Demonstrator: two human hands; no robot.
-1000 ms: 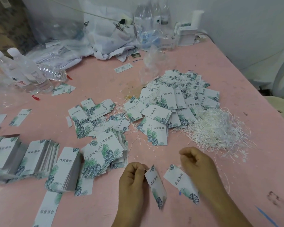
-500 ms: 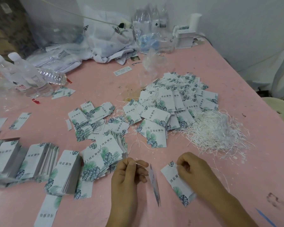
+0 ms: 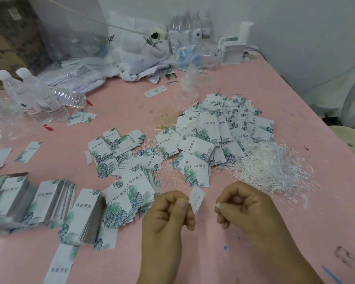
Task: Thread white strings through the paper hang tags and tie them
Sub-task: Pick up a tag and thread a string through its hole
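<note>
Head camera looked down on a pink counter where both hands worked close together near the front edge. The left hand had its fingers curled, its grip pinching the edge of a small paper hang tag that stood tilted between the two hands, its plain back toward the camera. The right hand was also curled, thumb and forefinger pinching a small white end piece, presumably the tip of a string; the string itself was too thin to trace between the hands. Holding the tag up off the counter, with the other pinch level with it, probably kept the string taut for pulling through or knotting, though whether the threading was finished could not be told.

Supplies lay within easy reach. A tangle of loose white strings sat just beyond the right hand, beside a broad heap of leaf-printed tags that already seemed to carry strings. Neat stacks of tags, apparently still unthreaded, stood to the left of the left hand, with a looser scatter behind them. Water bottles and crumpled plastic bags crowded the far side, well apart from the work.
</note>
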